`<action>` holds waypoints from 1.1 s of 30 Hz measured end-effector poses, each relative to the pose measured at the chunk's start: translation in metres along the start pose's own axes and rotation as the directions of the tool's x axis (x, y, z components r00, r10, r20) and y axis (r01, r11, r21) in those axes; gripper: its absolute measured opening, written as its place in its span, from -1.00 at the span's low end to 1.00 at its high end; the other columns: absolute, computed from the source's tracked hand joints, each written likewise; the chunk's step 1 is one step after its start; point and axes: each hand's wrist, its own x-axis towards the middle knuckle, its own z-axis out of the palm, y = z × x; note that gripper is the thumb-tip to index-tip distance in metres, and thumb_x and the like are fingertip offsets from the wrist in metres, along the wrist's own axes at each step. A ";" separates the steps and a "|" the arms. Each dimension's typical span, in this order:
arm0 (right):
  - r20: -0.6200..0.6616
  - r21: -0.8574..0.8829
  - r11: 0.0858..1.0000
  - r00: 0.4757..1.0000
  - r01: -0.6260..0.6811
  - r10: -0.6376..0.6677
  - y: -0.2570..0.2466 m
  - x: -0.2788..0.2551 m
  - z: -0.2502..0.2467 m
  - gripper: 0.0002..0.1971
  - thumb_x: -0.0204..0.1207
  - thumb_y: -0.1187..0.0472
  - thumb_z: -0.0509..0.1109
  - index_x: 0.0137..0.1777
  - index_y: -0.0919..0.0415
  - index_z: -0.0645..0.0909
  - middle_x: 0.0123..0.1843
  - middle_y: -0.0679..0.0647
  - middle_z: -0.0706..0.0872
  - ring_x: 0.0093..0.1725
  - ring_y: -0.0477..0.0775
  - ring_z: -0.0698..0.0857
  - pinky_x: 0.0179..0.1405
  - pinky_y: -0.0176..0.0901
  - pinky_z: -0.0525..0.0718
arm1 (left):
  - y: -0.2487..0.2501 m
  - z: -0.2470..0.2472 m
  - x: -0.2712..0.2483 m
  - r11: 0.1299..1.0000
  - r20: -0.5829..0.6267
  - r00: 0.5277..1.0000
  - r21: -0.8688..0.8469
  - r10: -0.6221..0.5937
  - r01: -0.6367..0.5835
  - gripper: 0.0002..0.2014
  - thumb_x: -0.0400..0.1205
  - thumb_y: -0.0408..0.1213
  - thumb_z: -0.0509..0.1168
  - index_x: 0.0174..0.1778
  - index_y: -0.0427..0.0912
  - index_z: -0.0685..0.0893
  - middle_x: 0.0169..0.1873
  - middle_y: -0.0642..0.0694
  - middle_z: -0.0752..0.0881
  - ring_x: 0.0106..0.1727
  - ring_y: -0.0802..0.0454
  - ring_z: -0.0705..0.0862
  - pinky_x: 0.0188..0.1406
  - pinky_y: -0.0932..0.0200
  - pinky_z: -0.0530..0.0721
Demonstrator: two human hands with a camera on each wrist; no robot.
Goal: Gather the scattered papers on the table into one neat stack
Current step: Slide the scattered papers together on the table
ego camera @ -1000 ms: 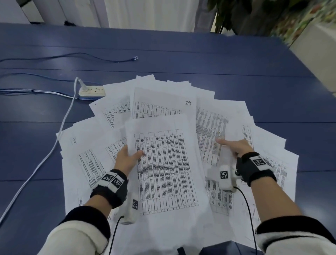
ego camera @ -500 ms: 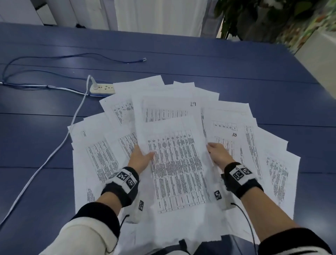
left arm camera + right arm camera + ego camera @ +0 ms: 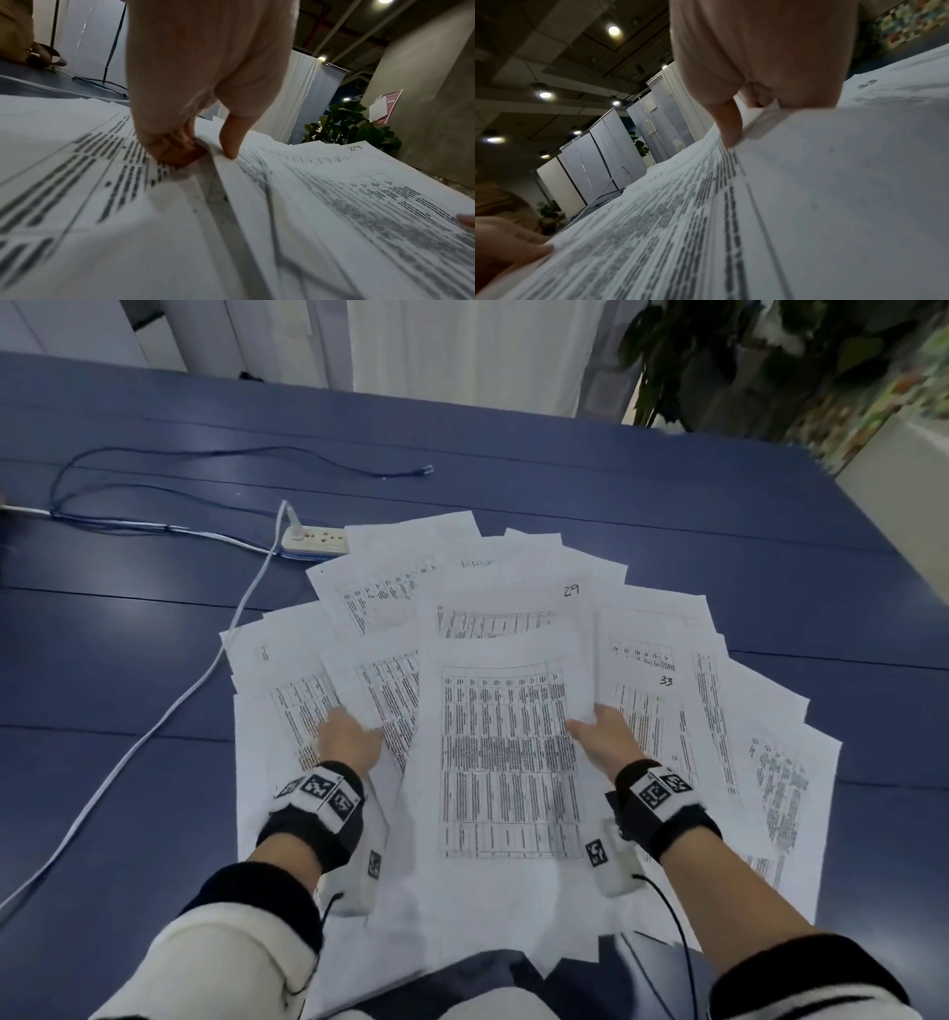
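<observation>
Many white printed papers (image 3: 662, 690) lie fanned out and overlapping on the blue table (image 3: 667, 495). A centre sheet (image 3: 506, 757) with a dense printed grid lies on top. My right hand (image 3: 590, 721) grips its right edge; in the right wrist view the right hand (image 3: 746, 125) has its thumb on top and its fingers tucked under the paper. My left hand (image 3: 354, 726) sits left of that sheet on the neighbouring papers (image 3: 303, 706). In the left wrist view the left hand (image 3: 213, 150) has curled fingers on a lower sheet and its thumb pressing a raised sheet edge.
A white power strip (image 3: 316, 541) lies just beyond the far left papers, and its white cable (image 3: 205, 680) runs down the table's left side. A thin blue cable (image 3: 257, 454) loops farther back. A plant (image 3: 744, 367) stands beyond the far right corner.
My left hand let go of the centre sheet's left edge and moved left onto the neighbouring papers. My right hand came in from the right and took the centre sheet's right edge.
</observation>
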 end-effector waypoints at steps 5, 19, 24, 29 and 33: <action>0.115 -0.069 0.996 0.992 0.064 -0.056 -0.014 -0.006 0.010 -0.46 0.67 0.20 0.18 0.58 0.36 0.15 0.57 0.21 0.32 0.55 0.20 0.32 0.50 0.00 0.29 | 0.008 -0.001 -0.002 0.985 0.036 0.987 -0.076 0.158 -0.155 -0.56 0.64 -0.42 0.20 0.47 -0.27 0.36 0.31 -0.27 0.59 0.30 -0.23 0.57 0.29 0.00 0.49; 0.197 0.029 0.997 0.978 0.065 -0.069 -0.016 0.000 0.014 -0.62 0.63 0.18 0.26 0.37 0.37 0.49 0.27 0.22 0.65 0.20 0.19 0.65 0.26 0.02 0.59 | 0.037 0.000 0.006 0.973 0.236 0.945 -0.020 0.227 -0.229 -0.49 0.73 -0.11 0.03 0.52 -0.35 0.26 0.48 -0.29 0.42 0.47 -0.22 0.42 0.48 -0.09 0.36; 0.289 -0.163 0.982 0.956 0.097 -0.046 -0.006 0.003 0.018 -0.21 0.35 -0.46 0.23 0.30 0.22 0.50 0.15 0.07 0.67 0.09 -0.05 0.69 0.17 -0.07 0.65 | 0.032 -0.001 0.006 0.964 0.375 0.889 -0.148 0.262 -0.221 -0.15 0.54 -0.37 0.38 0.61 -0.18 -0.04 0.52 -0.21 0.37 0.48 -0.21 0.42 0.48 -0.10 0.35; -0.233 -0.270 0.963 0.970 0.000 -0.065 0.000 0.017 -0.012 -0.47 0.52 -0.06 0.35 0.35 0.29 0.49 0.32 0.25 0.52 0.31 0.21 0.53 0.22 -0.01 0.56 | 0.009 -0.022 0.013 0.977 0.140 0.978 -0.165 0.156 -0.132 -0.38 0.53 -0.38 0.39 0.49 -0.31 0.30 0.40 -0.21 0.50 0.41 -0.21 0.51 0.40 -0.07 0.45; -0.263 -0.339 0.921 0.959 -0.191 0.102 0.001 0.024 -0.011 -0.21 0.38 -0.07 0.50 0.44 0.39 0.28 0.45 0.32 0.31 0.43 0.32 0.37 0.36 0.15 0.44 | 0.010 -0.033 0.010 0.994 0.088 0.994 -0.090 0.063 -0.055 -0.36 0.62 -0.33 0.28 0.57 -0.39 0.15 0.57 -0.31 0.25 0.56 -0.25 0.28 0.50 -0.12 0.29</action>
